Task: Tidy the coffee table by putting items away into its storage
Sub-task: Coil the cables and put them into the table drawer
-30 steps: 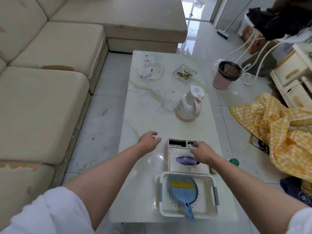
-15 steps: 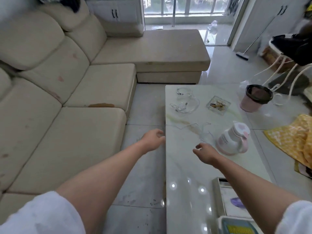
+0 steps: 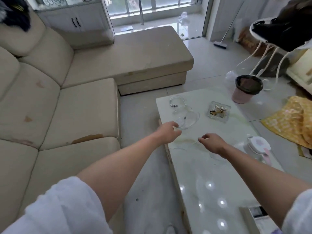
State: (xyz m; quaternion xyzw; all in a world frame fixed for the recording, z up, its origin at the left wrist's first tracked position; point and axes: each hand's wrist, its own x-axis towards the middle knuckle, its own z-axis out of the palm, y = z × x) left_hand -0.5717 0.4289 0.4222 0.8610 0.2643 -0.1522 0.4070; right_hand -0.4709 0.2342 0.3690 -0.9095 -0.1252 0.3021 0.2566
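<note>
The marble coffee table (image 3: 211, 183) runs from the lower right up to the middle. My left hand (image 3: 168, 132) reaches over its left edge, loosely curled fingertips at the rim of a coiled white cable (image 3: 189, 119). My right hand (image 3: 211, 142) hovers low over the tabletop with fingers apart, just beside a thin white cable (image 3: 182, 146) lying loose. A second small white cable bundle (image 3: 176, 101) lies at the far corner. Also on the table are a glass dish (image 3: 218, 112) with small items and a white and pink kettle (image 3: 258, 146).
A beige corner sofa (image 3: 67, 107) lies left of a narrow floor gap beside the table. A pink bin (image 3: 244, 89) with a black liner, a yellow checked cloth (image 3: 290, 119) and a broom (image 3: 219, 44) occupy the floor right. A white organiser box (image 3: 256, 212) sits at the table's near end.
The view has swung up and along the table toward its far end. Both hands have moved forward from the organiser box to the white cables, the left reaching the coiled one.
</note>
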